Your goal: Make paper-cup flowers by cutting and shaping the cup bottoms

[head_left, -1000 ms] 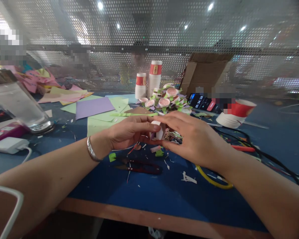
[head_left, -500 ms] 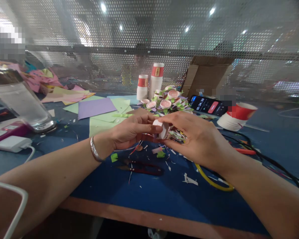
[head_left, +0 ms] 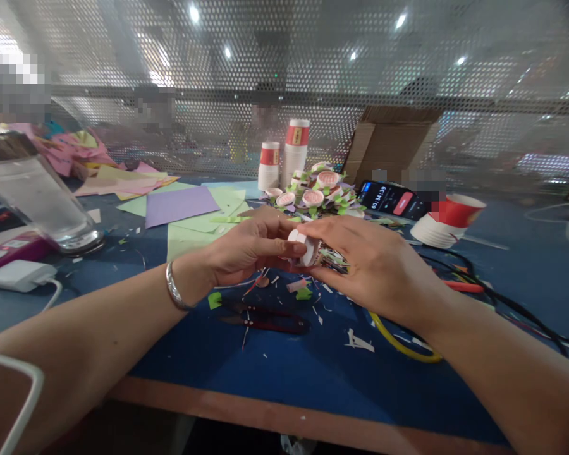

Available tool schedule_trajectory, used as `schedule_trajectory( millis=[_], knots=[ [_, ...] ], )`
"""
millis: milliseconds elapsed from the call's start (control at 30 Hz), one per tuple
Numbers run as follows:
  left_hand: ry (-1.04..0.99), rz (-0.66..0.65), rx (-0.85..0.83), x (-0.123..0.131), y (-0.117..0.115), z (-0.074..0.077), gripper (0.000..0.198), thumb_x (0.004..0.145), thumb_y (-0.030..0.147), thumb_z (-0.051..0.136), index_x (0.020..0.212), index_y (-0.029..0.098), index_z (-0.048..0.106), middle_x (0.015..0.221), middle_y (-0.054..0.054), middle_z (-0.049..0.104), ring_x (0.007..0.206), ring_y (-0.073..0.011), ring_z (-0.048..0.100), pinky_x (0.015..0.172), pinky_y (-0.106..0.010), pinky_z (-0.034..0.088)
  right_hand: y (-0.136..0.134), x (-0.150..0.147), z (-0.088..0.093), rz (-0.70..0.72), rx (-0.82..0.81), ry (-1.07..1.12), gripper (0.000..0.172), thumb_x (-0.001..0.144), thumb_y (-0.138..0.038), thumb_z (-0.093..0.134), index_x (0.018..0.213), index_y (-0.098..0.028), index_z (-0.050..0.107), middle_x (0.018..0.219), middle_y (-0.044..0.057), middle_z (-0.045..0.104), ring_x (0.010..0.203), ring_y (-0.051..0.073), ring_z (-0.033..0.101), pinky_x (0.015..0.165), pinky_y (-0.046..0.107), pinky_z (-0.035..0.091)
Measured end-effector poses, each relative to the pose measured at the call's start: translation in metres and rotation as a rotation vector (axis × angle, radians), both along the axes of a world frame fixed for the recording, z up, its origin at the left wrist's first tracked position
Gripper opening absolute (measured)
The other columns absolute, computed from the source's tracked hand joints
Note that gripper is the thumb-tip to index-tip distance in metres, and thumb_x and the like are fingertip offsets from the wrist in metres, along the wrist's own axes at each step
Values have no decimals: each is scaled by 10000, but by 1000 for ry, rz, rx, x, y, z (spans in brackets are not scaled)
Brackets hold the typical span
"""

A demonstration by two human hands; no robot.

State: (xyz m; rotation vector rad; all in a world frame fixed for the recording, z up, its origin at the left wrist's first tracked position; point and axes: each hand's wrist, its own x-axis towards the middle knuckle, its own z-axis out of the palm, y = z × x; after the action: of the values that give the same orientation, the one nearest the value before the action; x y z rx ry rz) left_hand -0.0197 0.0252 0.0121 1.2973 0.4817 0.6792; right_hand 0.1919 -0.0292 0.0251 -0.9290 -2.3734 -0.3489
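Observation:
Both hands meet over the middle of the table around a small white paper cup bottom (head_left: 308, 249), round and shallow with a rim. My left hand (head_left: 253, 243), a silver bangle on its wrist, pinches it between thumb and fingers. From the other side, my right hand (head_left: 365, 259) grips its edge with the fingers at the top and the thumb below. Fingers cover part of the piece. Behind them lies a heap of similar round pieces (head_left: 313, 198) with reddish faces and green and purple paper tabs. Small thread snips (head_left: 270, 321) lie in front of the hands.
Paper cup stacks (head_left: 294, 155) and a cardboard box (head_left: 391, 142) stand at the back. A tipped cup (head_left: 450, 221), a phone (head_left: 391, 199) and black cables (head_left: 497, 294) are right. Coloured sheets (head_left: 183, 207) and a water glass (head_left: 42, 196) are left. Paper scraps litter the blue table.
The view has shifted very slightly. Both hands keep their hold on the cup bottom, which has turned a little between the fingers.

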Motion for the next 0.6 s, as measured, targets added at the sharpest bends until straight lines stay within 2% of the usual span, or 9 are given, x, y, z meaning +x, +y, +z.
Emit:
schedule_trajectory(
  millis=[133, 267, 433, 600],
  knots=[
    [15, -9, 0, -2, 2, 1, 288, 816, 224, 804, 1088, 144, 756, 992, -79, 744, 864, -160, 706, 842, -310, 590, -1, 0, 2, -11, 2, -3, 413, 913, -203, 697, 1315, -136, 633, 1265, 145, 727, 1163, 274, 687, 1006, 455, 559],
    [5, -41, -19, -4, 2, 3, 290, 805, 235, 820, 1074, 144, 763, 904, -58, 748, 813, -147, 712, 822, -283, 586, -3, 0, 2, -14, -9, 3, 408, 918, -215, 697, 1315, -155, 625, 1250, 131, 730, 1149, 269, 687, 984, 452, 566],
    [-2, -46, -54, -3, 2, 3, 263, 798, 201, 826, 1046, 142, 766, 932, -70, 769, 851, -157, 720, 837, -296, 586, 0, -1, 1, 22, -12, 13, 363, 921, -206, 694, 1277, -153, 650, 1211, 115, 735, 1121, 248, 691, 959, 407, 569],
    [11, -31, -76, -1, 1, 4, 239, 813, 152, 800, 1048, 145, 758, 872, -39, 765, 780, -130, 720, 799, -266, 580, 2, 0, 0, 56, -5, 35, 362, 894, -193, 722, 1248, -146, 668, 1174, 116, 746, 1091, 250, 704, 927, 390, 579]
  ],
)
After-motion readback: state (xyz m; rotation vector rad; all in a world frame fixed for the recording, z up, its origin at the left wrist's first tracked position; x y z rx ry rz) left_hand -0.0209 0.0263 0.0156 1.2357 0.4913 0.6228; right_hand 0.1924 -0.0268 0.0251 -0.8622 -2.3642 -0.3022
